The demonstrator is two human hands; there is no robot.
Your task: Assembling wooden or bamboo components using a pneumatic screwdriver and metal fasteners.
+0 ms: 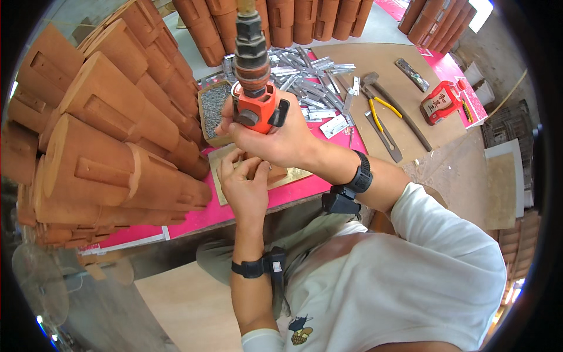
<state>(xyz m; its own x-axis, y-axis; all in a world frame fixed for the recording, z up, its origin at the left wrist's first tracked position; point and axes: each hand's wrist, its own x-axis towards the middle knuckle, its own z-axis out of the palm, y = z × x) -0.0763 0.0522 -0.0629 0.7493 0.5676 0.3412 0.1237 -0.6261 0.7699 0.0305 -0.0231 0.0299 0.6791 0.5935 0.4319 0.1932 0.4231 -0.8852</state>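
Observation:
My right hand (278, 138) is wrapped round a red and black power driver (258, 102), held upright with its hose fitting at the top; its tip is hidden below the hand. Just under it, my left hand (243, 188) is closed, its fingertips pinched together over a small brown block (280, 174). What lies between those fingertips is too hidden to make out. The block rests on a light wooden board (221, 190) at the near edge of the pink-covered table (193, 220). Beside the hands stands a box of small screws or nails (216, 105).
Stacked terracotta-coloured cylinders (97, 161) rise close on the left; more line the back (281, 23). Metal hinges (319, 88) lie heaped beyond my hands. To the right are yellow-handled pliers (381, 111), a hammer (402, 111), a flat metal tool (384, 138) and a red container (441, 102).

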